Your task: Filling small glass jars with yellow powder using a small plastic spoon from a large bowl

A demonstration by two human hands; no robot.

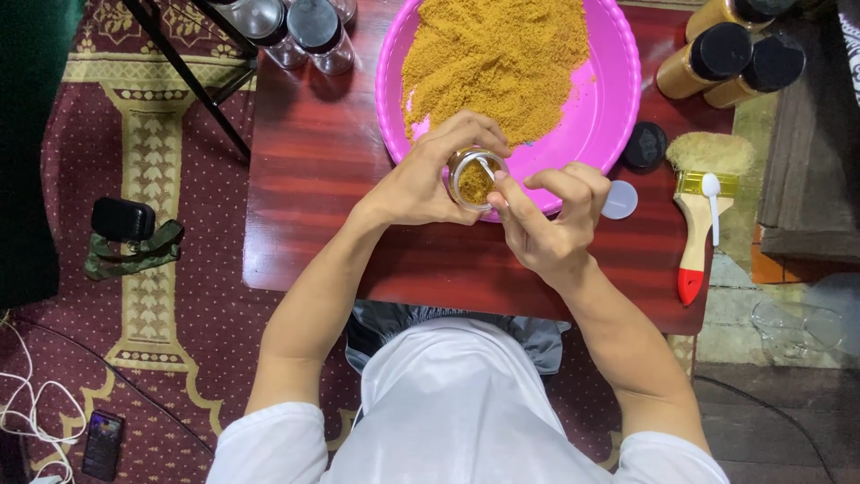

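My left hand (421, 179) grips a small clear jar (475, 179) partly filled with yellow-brown powder, held over the near rim of a pink basin (618, 99). The basin holds a large heap of the same powder (497, 58). My right hand (555, 220) pinches a small white spoon (488, 168) whose tip is inside the jar's mouth. Both hands are over a low red-brown wooden table (313, 179).
A white lid (620, 200) and a black lid (645, 146) lie right of the basin. A red-handled brush (703, 206) with a white spoon on it lies at the table's right edge. Filled black-capped jars (730, 58) stand top right, empty jars (300, 31) top left. A phone (103, 444) lies on the carpet.
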